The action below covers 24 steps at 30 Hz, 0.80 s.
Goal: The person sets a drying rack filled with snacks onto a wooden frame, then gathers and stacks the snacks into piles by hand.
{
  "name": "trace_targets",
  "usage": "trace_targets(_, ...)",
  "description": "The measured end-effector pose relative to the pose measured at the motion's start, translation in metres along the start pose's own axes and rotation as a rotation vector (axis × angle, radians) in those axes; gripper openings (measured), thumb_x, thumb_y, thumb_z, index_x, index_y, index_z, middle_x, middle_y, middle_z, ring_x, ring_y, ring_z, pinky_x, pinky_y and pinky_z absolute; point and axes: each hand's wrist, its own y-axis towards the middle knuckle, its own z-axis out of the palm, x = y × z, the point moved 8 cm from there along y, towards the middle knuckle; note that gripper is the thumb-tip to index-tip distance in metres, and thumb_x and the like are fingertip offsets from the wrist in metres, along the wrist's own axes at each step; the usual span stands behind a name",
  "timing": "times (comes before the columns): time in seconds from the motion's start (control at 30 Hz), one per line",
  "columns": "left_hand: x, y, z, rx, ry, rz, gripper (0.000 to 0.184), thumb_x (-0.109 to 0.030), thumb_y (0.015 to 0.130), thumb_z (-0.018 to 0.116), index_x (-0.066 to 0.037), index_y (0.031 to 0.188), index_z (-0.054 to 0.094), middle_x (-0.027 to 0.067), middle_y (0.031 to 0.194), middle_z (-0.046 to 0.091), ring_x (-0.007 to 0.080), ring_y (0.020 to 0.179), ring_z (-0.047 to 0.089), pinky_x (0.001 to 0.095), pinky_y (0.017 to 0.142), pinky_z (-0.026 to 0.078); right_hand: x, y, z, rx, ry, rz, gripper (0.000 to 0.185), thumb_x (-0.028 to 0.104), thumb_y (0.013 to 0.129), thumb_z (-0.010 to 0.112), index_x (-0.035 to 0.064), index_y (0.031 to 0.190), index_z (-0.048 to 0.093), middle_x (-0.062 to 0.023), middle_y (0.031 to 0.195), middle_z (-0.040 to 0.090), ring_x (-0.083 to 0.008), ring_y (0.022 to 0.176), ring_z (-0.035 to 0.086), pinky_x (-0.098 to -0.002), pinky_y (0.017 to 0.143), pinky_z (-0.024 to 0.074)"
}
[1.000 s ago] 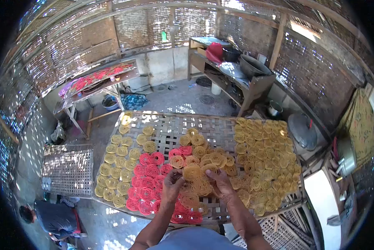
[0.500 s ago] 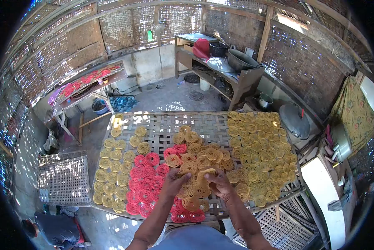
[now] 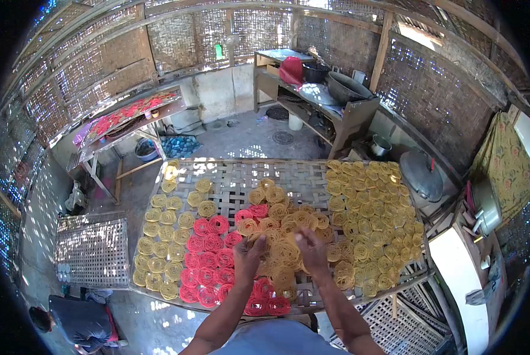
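A woven bamboo tray [image 3: 229, 171] lies in front of me, bearing flat lacy coils. Yellow coils [image 3: 374, 225] cover its right side, others [image 3: 161, 248] line its left edge, and pink coils [image 3: 208, 260] lie left of centre. Over a central pile of yellow coils [image 3: 284, 254], my left hand [image 3: 250, 254] has its fingers pressed together at the pile's left side; what they pinch is hard to make out. My right hand [image 3: 311, 248] is at the pile's right side, fingers closed and blurred around the edge of something yellowish.
Bottom left, a co-worker [image 3: 81, 319] in dark clothing bends low beside a smaller woven rack [image 3: 93, 251]. A side table [image 3: 129, 121] with red items stands back left. A wooden shelf [image 3: 356, 124] holds a large pan [image 3: 347, 89]. A lid [image 3: 421, 176] leans at right.
The yellow coils held up between my hands have gone lower or out of clear view. My right hand has risen slightly and its fingertips are blurred. The camera view has shifted a little.
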Motion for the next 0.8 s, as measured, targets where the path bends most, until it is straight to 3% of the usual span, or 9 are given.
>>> trace_targets(0.07, 0.006, -0.002, 0.003, -0.007, -0.005, 0.025, 0.031, -0.021, 0.091, 0.073, 0.004, 0.108, 0.069, 0.0063, 0.096, 0.072, 0.0105, 0.081, 0.065, 0.0267, 0.073, 0.054, -0.016, -0.018, 0.023, 0.123, 0.176, 0.236, 0.042, 0.028, 0.09, 0.073, -0.0002, 0.12, 0.063, -0.0045, 0.108, 0.068, -0.0156, 0.099, 0.063, -0.0313, 0.089, 0.0493)
trace_targets(0.17, 0.01, 0.0, 0.012, 0.021, -0.044, 0.008, 0.032, -0.021, 0.091, 0.074, 0.005, 0.109, 0.069, 0.0078, 0.097, 0.072, 0.0117, 0.082, 0.066, 0.0276, 0.074, 0.054, -0.008, -0.036, 0.036, 0.088, 0.567, 0.408, 0.039, 0.025, 0.09, 0.074, 0.0, 0.117, 0.064, -0.0065, 0.108, 0.069, -0.0154, 0.095, 0.065, -0.0303, 0.086, 0.0525)
trace_targets(0.23, 0.013, 0.001, 0.015, 0.08, -0.093, -0.083, 0.032, -0.02, 0.09, 0.074, 0.005, 0.11, 0.069, 0.0084, 0.098, 0.073, 0.0124, 0.082, 0.066, 0.0281, 0.075, 0.054, -0.013, -0.037, 0.035, 0.104, 0.596, 0.412, 0.041, 0.026, 0.09, 0.073, -0.0022, 0.118, 0.063, -0.0085, 0.108, 0.069, -0.0154, 0.095, 0.065, -0.0298, 0.084, 0.0533)
trace_targets(0.33, 0.003, 0.008, 0.021, 0.202, -0.023, -0.053, 0.033, -0.021, 0.09, 0.073, 0.005, 0.11, 0.069, 0.0081, 0.098, 0.073, 0.0134, 0.082, 0.067, 0.0287, 0.075, 0.055, -0.024, -0.034, 0.031, 0.146, 0.544, 0.405, 0.042, 0.027, 0.09, 0.073, -0.0036, 0.117, 0.063, -0.0088, 0.107, 0.069, -0.0154, 0.093, 0.065, -0.0298, 0.083, 0.0538)
trace_targets(0.43, 0.003, 0.014, 0.02, 0.195, 0.114, -0.065, 0.032, -0.019, 0.09, 0.072, 0.006, 0.11, 0.069, 0.0078, 0.097, 0.072, 0.0134, 0.081, 0.067, 0.0293, 0.075, 0.055, -0.032, -0.025, 0.028, 0.206, 0.472, 0.36, 0.042, 0.028, 0.09, 0.073, -0.0037, 0.116, 0.064, -0.0081, 0.105, 0.07, -0.0156, 0.092, 0.066, -0.0298, 0.082, 0.054)
trace_targets(0.67, 0.028, 0.032, 0.001, 0.041, 0.017, -0.17, 0.027, -0.024, 0.091, 0.07, 0.0, 0.103, 0.071, 0.0041, 0.088, 0.071, 0.0107, 0.072, 0.065, 0.0262, 0.065, 0.052, -0.012, -0.011, 0.025, 0.412, 0.44, 0.331, 0.042, 0.03, 0.091, 0.072, -0.0037, 0.114, 0.064, -0.0081, 0.105, 0.07, -0.0139, 0.093, 0.065, -0.0298, 0.082, 0.0536)
trace_targets(0.73, 0.019, 0.047, -0.012, -0.049, 0.003, -0.162, 0.03, -0.026, 0.091, 0.072, 0.002, 0.103, 0.07, 0.0052, 0.09, 0.071, 0.0131, 0.075, 0.067, 0.0275, 0.066, 0.053, -0.013, -0.01, 0.018, 0.337, 0.367, 0.341, 0.038, 0.03, 0.092, 0.07, -0.0025, 0.112, 0.065, -0.0064, 0.103, 0.069, -0.0129, 0.091, 0.064, -0.0299, 0.08, 0.0533)
trace_targets(0.8, 0.008, 0.048, 0.0, 0.07, 0.161, -0.116, 0.032, -0.027, 0.091, 0.072, 0.001, 0.106, 0.07, 0.0059, 0.093, 0.071, 0.0146, 0.081, 0.067, 0.0287, 0.072, 0.053, -0.01, -0.012, 0.014, 0.291, 0.404, 0.362, 0.035, 0.03, 0.094, 0.068, -0.0012, 0.11, 0.065, -0.0044, 0.101, 0.068, -0.0118, 0.089, 0.063, -0.0296, 0.08, 0.0528)
